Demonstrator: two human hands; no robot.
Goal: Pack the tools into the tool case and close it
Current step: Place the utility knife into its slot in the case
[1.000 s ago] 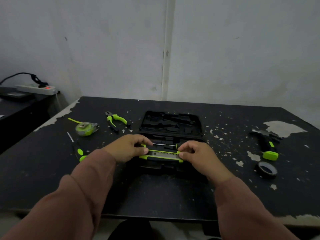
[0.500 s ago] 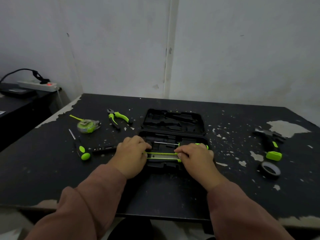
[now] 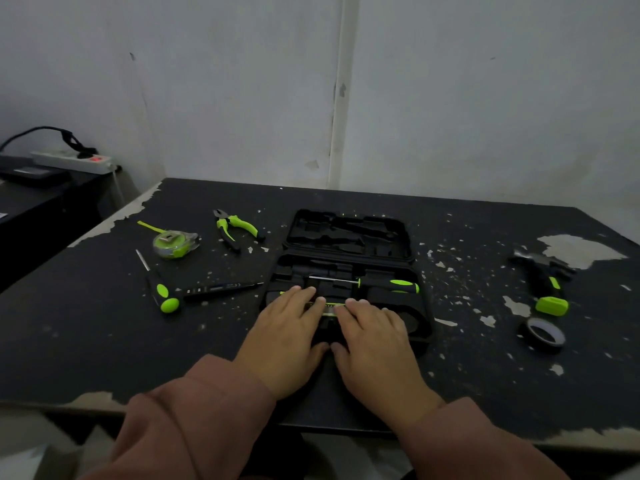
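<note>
The black tool case point(image 3: 421, 318) lies open in the middle of the table, its empty moulded lid point(image 3: 349, 233) tipped back. A green-and-black screwdriver point(image 3: 398, 286) rests in a slot of the base. Just in front of it lies a green-edged utility knife point(image 3: 330, 305), mostly hidden under my fingers. My left hand point(image 3: 284, 337) and my right hand point(image 3: 377, 344) lie flat side by side on the knife, fingers stretched out and pressing down, thumbs nearly touching.
Left of the case lie a tape measure point(image 3: 173, 242), pliers point(image 3: 235, 228), a second screwdriver point(image 3: 162, 294) and a slim black tester pen point(image 3: 221, 289). To the right are a hammer point(image 3: 543, 278) and a roll of black tape point(image 3: 542, 335). A power strip point(image 3: 72, 161) sits on a side desk.
My hands went from pinching the knife by its ends above the case to lying flat on it in the base. The view has shifted slightly.
</note>
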